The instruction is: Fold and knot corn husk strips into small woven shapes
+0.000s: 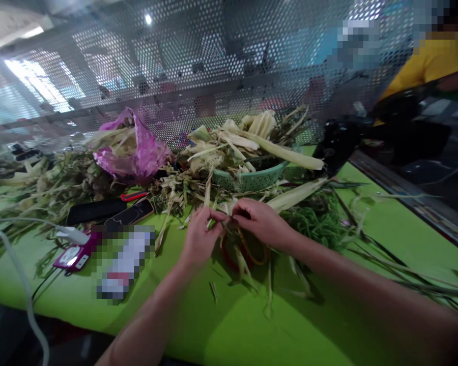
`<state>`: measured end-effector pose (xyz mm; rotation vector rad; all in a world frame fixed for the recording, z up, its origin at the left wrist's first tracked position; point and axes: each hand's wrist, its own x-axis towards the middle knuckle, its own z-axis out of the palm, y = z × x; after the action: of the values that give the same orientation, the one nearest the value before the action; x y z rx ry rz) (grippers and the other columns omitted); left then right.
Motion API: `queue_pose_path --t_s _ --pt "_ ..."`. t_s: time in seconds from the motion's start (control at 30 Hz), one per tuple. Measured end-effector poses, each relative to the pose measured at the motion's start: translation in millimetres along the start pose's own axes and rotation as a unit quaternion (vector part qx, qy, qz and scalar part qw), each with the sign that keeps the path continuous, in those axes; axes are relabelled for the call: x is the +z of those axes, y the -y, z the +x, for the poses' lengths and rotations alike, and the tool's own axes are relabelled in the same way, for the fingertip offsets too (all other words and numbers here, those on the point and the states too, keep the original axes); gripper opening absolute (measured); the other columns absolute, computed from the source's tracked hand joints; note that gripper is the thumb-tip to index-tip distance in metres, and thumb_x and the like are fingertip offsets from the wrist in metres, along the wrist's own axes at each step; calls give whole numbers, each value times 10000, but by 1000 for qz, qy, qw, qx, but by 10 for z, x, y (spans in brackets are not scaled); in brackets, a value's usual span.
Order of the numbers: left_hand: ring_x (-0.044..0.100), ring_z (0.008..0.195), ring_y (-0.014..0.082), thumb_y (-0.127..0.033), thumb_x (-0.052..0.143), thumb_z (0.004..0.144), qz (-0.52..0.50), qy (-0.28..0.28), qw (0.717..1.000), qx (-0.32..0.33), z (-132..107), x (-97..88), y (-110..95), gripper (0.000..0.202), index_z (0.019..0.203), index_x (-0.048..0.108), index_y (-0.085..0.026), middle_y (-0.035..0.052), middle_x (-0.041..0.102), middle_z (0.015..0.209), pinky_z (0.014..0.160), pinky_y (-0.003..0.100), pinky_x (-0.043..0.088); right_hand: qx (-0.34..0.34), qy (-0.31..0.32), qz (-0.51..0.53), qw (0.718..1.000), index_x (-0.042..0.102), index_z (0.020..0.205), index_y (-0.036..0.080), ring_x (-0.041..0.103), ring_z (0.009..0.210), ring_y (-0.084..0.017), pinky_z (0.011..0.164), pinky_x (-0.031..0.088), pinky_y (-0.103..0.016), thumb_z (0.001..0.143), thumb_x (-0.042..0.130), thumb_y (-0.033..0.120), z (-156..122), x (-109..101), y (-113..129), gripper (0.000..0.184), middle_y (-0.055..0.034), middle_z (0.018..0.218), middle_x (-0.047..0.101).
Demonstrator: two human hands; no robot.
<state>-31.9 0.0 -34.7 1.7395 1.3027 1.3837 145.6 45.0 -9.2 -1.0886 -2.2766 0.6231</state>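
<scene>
My left hand (201, 235) and my right hand (261, 221) are close together over the green table (198, 325), both closed with fingertips pinched. Between them runs a thin strip of dried corn husk (208, 190), which sticks up above my left fingers; its finer detail is too small to make out. Under my right hand lies a red and orange loop-shaped thing (260, 258), perhaps scissor handles, partly hidden by hanging husk strips (245, 264). Just behind my hands stands a green plastic basket (248, 180) heaped with pale corn husks (259, 132).
Left of the basket sits a pink plastic bag (141, 152) of husks, among piled dried leaves (68, 183). Phones (95, 209), a red-handled cutter (133, 195), and a purple power socket (76, 256) with a white cable lie left. Green netting (316, 221) lies right. A perforated metal screen (213, 66) stands behind.
</scene>
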Motion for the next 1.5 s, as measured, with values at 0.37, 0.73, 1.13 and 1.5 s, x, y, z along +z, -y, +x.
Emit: queue_pose_path --t_s 0.37,0.73,1.13,1.5 --pt "572 727 127 -102 564 759 55 3 998 -41 58 -37 18 86 758 576 -188 -13 626 748 688 233 425 75 10 94 993 585 721 177 502 612 -137 577 338 -246 809 570 269 -4 35 -26 128 6 656 574" --pt "567 700 114 -81 582 711 23 15 997 -70 64 22 13 100 742 562 -173 -19 616 727 673 227 428 153 45 257 953 592 708 173 477 501 -110 504 370 -239 760 621 388 30 92 -50 223 27 571 542" --pt "595 714 145 -140 608 724 35 31 995 -86 53 62 -19 82 781 660 -166 20 673 753 698 266 457 131 0 187 974 599 691 170 460 494 -109 494 348 -231 790 597 370 21 101 -48 223 33 537 536" --pt "582 633 127 -179 636 698 -4 32 990 -134 45 99 -54 79 762 666 -144 12 669 700 608 236 438 137 -46 90 985 616 670 175 523 584 -144 542 352 -246 776 618 334 -11 69 93 191 -2 619 628"
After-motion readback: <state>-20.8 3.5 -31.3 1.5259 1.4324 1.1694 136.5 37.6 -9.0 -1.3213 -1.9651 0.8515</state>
